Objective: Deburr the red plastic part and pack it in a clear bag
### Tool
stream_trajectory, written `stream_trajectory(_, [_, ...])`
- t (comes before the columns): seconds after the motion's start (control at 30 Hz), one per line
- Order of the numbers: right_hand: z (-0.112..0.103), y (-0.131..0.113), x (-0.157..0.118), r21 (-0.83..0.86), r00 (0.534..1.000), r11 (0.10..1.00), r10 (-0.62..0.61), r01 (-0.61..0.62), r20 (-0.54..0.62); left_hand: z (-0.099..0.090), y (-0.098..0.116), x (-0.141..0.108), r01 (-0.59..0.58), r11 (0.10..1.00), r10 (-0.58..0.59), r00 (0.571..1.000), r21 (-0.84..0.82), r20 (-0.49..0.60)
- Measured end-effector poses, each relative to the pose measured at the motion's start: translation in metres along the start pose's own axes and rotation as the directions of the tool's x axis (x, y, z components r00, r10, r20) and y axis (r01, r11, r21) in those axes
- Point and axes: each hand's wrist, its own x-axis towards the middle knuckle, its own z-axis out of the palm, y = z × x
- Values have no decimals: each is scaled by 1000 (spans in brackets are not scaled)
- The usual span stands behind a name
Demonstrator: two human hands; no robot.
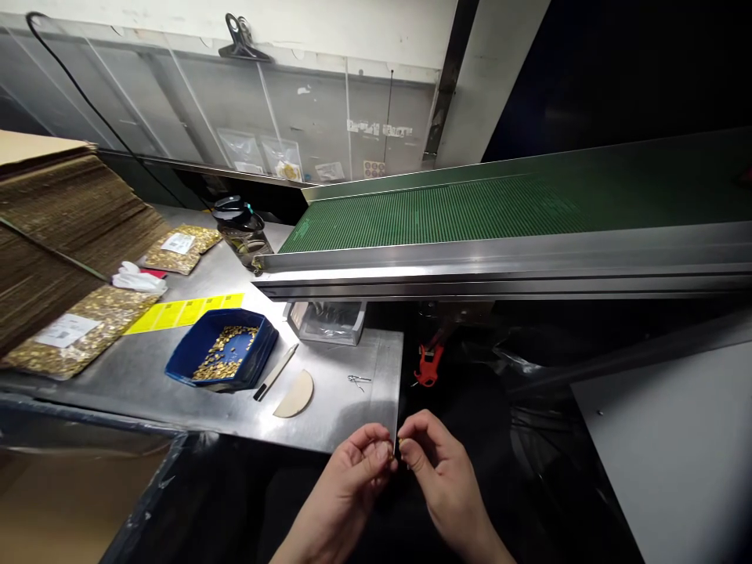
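Note:
My left hand [358, 478] is closed in a pinch just past the front right corner of the metal table. Between its thumb and fingers a tiny gold-coloured piece [392, 456] shows, mostly covered. Close beside it, my right hand [443, 474] pinches with thumb and index finger, and a speck of gold colour shows at its fingertips too. The exact kind of these pieces is too small to tell. On the table, a blue bin [182, 374] holds many small gold-coloured metal pieces [220, 364]. A few small silvery pins or screws [359, 381] lie near the table's right edge.
A green conveyor belt [411, 215] slopes over the metal table [346, 419]. Around the bin are a pen-like tool [276, 372], a beige half-disc [295, 395], a clear-lidded box [329, 321], yellow labels [188, 312] and bags of gold pieces [111, 317]. Stacked cardboard [64, 211] stands left.

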Motion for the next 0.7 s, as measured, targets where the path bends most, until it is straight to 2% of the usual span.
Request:
stream_trajectory(0.07, [0,3,-1,178,996,980,88,-87,3,0,0,1,-27,1000,27,1000,7,-14])
stream_trajectory(0.17, [0,6,-3,390,984,904,171,-177,51,2,-1,0,-72,996,71,997,51,8])
stream_trajectory(0.27, [0,5,-6,446,978,871,200,-205,59,6,-2,1,-113,987,113,994,110,11])
stream_trajectory(0.43, [2,6,-6,347,988,925,148,-151,37,11,-3,3,-180,956,196,979,231,-50])
stream_trajectory(0.53, [8,12,-4,262,995,960,100,-102,22,1,-1,1,-213,921,252,964,327,-80])
stream_trajectory(0.6, [12,16,-4,174,997,983,68,-61,-36,-12,-1,4,-222,895,287,951,388,-117])
stream_trajectory(0.63, [12,17,-4,119,996,992,58,-49,-69,-17,-1,11,-185,892,262,955,412,-139])
stream_trajectory(0.7, [8,17,-3,-41,993,998,31,-37,-117,-18,-7,37,7,908,51,991,420,-127])
